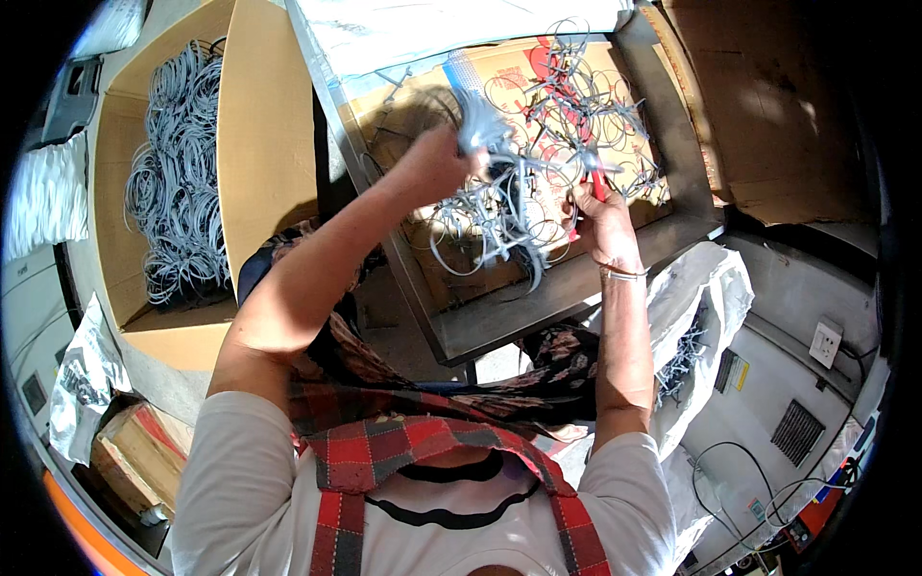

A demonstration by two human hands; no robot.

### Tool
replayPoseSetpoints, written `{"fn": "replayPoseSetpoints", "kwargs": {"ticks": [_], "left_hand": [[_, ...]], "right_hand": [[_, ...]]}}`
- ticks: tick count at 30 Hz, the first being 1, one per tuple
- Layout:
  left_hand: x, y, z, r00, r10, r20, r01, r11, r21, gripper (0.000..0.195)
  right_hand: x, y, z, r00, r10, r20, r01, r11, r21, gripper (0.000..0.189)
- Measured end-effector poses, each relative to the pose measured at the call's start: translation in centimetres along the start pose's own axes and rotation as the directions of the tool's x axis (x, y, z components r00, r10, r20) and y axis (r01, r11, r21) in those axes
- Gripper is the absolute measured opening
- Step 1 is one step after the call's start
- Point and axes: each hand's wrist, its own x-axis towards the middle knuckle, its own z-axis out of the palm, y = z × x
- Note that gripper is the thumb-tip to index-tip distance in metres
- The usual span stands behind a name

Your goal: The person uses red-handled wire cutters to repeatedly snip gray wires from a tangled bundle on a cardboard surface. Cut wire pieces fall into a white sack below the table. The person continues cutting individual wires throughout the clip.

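My left hand (pixel 443 162) is closed around a bundle of grey plastic cable ties (pixel 484 126), blurred by motion, over the metal tray (pixel 475 335). To its right, my right hand (pixel 603 219) holds a red-handled tool (pixel 597 180); its working end is too blurred and hidden among the parts to name. Tangled grey looped ties with moulded stems (pixel 576 93) lie on the printed cardboard beyond my right hand. More loops (pixel 468 230) lie just below my left hand, some of them hanging close to the tray's near side.
At the left stands an open cardboard box (pixel 266 144) full of coiled grey ties (pixel 180 173). A white sack (pixel 720 281) with small grey scraps (pixel 681 360) stands right of my right forearm. White plastic sheeting (pixel 461 29) covers the far side; a brown cardboard box (pixel 771 108) is at the right.
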Motion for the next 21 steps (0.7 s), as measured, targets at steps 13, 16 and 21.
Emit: {"fn": "replayPoseSetpoints", "kwargs": {"ticks": [13, 16, 21], "left_hand": [[-0.6, 1.9, -2.9, 0.996, 0.046, 0.07, -0.026, 0.966, -0.258, 0.019], [-0.5, 1.8, -2.9, 0.974, 0.041, 0.221, 0.065, 0.89, -0.452, 0.014], [-0.1, 1.0, -2.1, 0.985, 0.075, 0.153, 0.012, 0.867, -0.498, 0.017]], "right_hand": [[-1.2, -1.1, 2.7, 0.651, -0.725, 0.222, 0.629, 0.352, -0.693, 0.036], [-0.7, -0.1, 3.1, 0.626, -0.707, 0.329, 0.584, 0.145, -0.799, 0.032], [-0.9, 0.0, 3.4, 0.671, -0.687, 0.278, 0.628, 0.328, -0.706, 0.012]]}}
